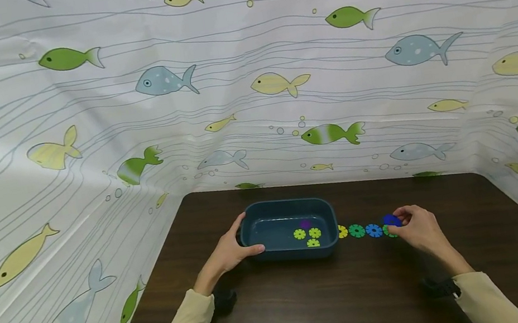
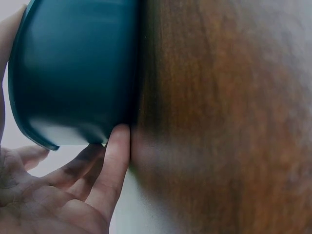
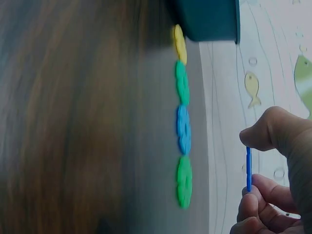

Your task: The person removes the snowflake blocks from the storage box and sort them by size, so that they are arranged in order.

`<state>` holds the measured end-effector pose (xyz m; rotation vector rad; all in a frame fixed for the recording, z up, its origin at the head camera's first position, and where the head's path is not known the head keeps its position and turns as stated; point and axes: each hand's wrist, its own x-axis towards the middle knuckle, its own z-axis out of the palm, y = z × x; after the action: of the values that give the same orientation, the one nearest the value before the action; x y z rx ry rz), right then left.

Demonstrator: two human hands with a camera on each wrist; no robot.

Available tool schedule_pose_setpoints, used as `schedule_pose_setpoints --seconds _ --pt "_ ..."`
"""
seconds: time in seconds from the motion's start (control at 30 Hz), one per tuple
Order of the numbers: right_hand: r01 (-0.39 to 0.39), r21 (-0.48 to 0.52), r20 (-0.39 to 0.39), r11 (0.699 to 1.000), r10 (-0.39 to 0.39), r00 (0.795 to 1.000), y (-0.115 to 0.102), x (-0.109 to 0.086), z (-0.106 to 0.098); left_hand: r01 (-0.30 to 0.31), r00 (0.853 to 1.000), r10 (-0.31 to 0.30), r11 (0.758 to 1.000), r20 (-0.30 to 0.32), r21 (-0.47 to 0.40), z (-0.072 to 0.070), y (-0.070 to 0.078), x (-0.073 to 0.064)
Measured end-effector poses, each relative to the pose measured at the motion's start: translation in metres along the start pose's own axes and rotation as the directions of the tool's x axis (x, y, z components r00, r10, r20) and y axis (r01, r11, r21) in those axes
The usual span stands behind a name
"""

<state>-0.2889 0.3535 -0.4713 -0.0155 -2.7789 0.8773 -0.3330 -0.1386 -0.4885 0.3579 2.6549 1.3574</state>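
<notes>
My left hand (image 1: pixel 228 251) holds the left end of a dark teal plastic bin (image 1: pixel 291 255), thumb at the front rim and fingers round the end wall. Inside the bin lie several yellow-green notched discs (image 1: pixel 314 233) and a purple one (image 1: pixel 305 224). My right hand (image 1: pixel 419 226) pinches a dark blue notched disc (image 3: pixel 249 169) by its edges, raised above the table. Below it a row of discs runs right from the bin: yellow (image 3: pixel 180 45), green (image 3: pixel 182 83), light blue (image 3: pixel 184 129) and another green (image 3: pixel 184 182). In the head view the blue disc partly covers the last green one.
The dark brown wooden table (image 1: pixel 312 305) extends in front of the bin and to both sides. A white sheet printed with fish (image 1: pixel 278 124) hangs behind the table and along its sides. Dark bands (image 1: pixel 439 286) sit at both wrists.
</notes>
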Motion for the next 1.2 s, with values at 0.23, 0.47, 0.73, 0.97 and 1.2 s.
schedule_pose_setpoints --seconds 0.23,0.47,0.73,0.97,1.2 --pt "-0.026 -0.031 0.02 0.999 0.026 0.999 0.021 0.003 -0.01 -0.009 1.0 0.009 1.0 0.01 0.006 -0.001 -0.002 0.001" --pt "-0.056 -0.063 0.067 0.996 0.06 0.996 0.038 0.007 -0.016 -0.013 1.0 0.013 1.0 0.017 -0.003 -0.001 -0.003 0.001" --pt "-0.1 -0.069 0.131 0.993 0.109 0.985 0.051 0.008 -0.015 -0.018 1.0 0.018 1.0 0.013 -0.008 -0.001 -0.002 0.001" --pt "-0.111 -0.065 0.17 0.992 0.12 0.978 0.056 0.01 -0.015 -0.008 1.0 0.008 1.0 0.022 -0.011 -0.001 -0.003 0.0" --pt "-0.113 -0.028 0.202 0.993 0.117 0.972 0.055 0.012 -0.017 -0.002 1.0 0.002 1.0 0.021 -0.017 -0.002 -0.002 0.001"
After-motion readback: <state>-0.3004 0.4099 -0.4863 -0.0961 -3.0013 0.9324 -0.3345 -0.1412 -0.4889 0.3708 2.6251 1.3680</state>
